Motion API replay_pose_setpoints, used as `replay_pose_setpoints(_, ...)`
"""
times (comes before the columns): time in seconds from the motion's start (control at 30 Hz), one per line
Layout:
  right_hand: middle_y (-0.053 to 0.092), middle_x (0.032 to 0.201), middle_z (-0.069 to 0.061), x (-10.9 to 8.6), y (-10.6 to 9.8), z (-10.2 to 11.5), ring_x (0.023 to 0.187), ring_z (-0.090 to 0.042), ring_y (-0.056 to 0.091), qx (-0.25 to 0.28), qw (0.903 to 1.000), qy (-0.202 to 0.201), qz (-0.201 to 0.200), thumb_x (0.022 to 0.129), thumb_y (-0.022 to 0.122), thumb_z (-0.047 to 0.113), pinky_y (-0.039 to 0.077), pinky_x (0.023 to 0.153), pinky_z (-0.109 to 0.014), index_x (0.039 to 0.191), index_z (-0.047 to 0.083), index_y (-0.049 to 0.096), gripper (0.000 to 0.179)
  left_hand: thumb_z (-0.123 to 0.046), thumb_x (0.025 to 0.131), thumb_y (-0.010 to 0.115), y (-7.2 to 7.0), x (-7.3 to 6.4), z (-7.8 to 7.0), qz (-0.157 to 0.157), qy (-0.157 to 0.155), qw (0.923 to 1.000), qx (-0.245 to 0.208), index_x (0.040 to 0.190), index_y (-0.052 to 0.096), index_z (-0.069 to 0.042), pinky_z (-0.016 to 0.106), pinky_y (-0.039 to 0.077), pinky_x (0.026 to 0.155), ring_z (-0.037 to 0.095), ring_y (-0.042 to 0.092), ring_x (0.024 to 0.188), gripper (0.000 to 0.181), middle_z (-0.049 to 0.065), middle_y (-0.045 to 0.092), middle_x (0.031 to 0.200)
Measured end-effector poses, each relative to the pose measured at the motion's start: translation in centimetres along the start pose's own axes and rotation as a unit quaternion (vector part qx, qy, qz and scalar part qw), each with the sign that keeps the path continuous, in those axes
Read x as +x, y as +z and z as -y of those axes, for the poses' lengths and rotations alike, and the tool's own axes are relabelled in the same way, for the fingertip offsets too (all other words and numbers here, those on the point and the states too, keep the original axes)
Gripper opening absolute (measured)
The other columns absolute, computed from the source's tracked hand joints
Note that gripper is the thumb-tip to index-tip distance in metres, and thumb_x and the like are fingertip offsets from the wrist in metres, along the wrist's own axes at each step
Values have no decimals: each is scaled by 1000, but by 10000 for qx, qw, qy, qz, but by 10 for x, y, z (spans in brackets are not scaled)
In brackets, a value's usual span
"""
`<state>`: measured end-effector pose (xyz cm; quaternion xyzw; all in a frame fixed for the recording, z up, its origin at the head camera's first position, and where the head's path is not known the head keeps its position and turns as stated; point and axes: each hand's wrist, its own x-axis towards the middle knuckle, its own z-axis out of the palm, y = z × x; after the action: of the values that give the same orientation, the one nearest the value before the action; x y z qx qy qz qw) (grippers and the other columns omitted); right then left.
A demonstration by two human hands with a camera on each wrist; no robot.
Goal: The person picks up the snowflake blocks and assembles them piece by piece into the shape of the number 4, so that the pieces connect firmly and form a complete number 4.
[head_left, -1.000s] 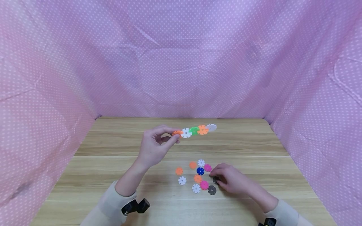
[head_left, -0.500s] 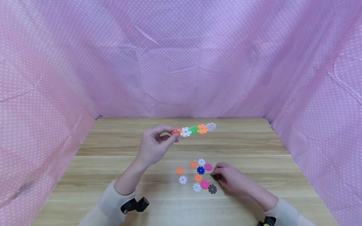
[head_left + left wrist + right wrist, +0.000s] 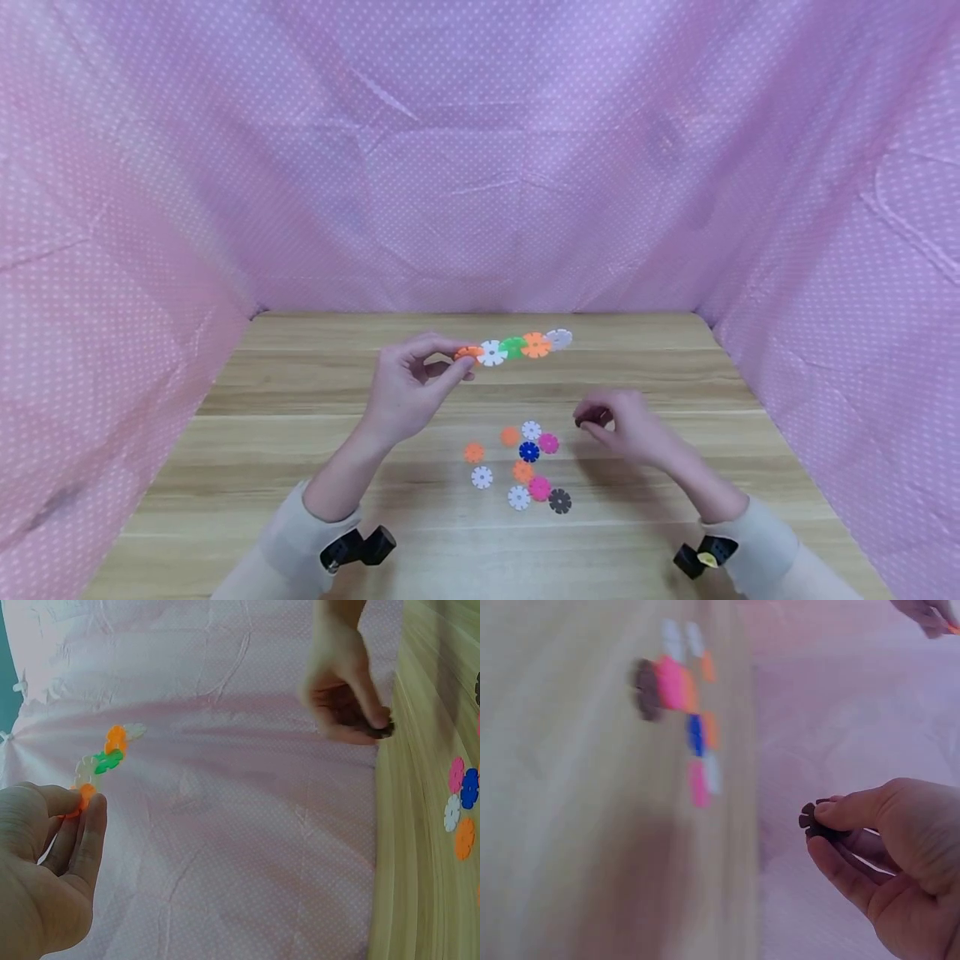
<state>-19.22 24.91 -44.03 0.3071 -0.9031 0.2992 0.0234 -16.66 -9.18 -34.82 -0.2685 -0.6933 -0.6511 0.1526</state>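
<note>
Right hand [image 3: 630, 427] up with a dark disc [image 3: 808, 817]; left hand [image 3: 408, 387] steady on the chain [image 3: 514, 347]

Compared with half a second ago: the right hand has risen off the table [image 3: 300, 433] and shifted toward its back edge, taking the dark disc along; a shadow lies on the wood below. Left hand and chain sit practically unchanged. Loose discs keep their arrangement: a blue disc [image 3: 528, 452] amid orange, white and pink ones, a second dark disc [image 3: 559, 501] at the near right.

Edges and room: the back edge meets the dotted pink curtain [image 3: 480, 167]. Bare wood separates the chain from the loose discs, and more lies between the right hand and the right edge. A gap remains between the right hand and the chain's pale free end.

Hands: left pinches the orange end disc between thumb and fingers; white, green, orange and pale discs follow. Right pinches the dark disc, its notched rim protruding past the thumb tip.
</note>
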Motion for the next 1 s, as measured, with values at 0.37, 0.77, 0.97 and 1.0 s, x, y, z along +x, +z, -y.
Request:
replay_pose_setpoints(0.37,79,91,1,14,-27,9,81,-9,74,-188,9959,-516,-720,88,79,-6,68,71,-25,99,8,78,18,11,91,75,2,0,-1,25,30,10000,22,107,77,9,34,71,78,9,76,78,16,25,75,97)
replay_pose_setpoints(0.77,81,93,-13,25,-62,39,81,-2,77,1799,9667,-111,-1815,90,74,-15,68,73,-20,105,-9,73,16,12,91,75,2,0,3,32,4,10000,34,107,77,9,34,71,78,9,75,77,16,25,75,95)
replay_pose_setpoints(0.97,82,90,4,34,-78,58,75,-9,79,3478,9177,305,-1896,93,69,-15,70,69,-27,104,-8,72,13,12,91,76,3,2,6,29,43,10000,27,106,77,9,34,71,78,12,77,78,16,25,76,95)
replay_pose_setpoints(1.0,82,90,4,35,-79,61,75,-9,79,3678,9106,323,-1857,94,68,-15,70,69,-27,103,-4,74,16,12,90,76,3,2,6,35,45,10000,20,106,77,9,34,71,78,13,77,78,16,24,76,95)
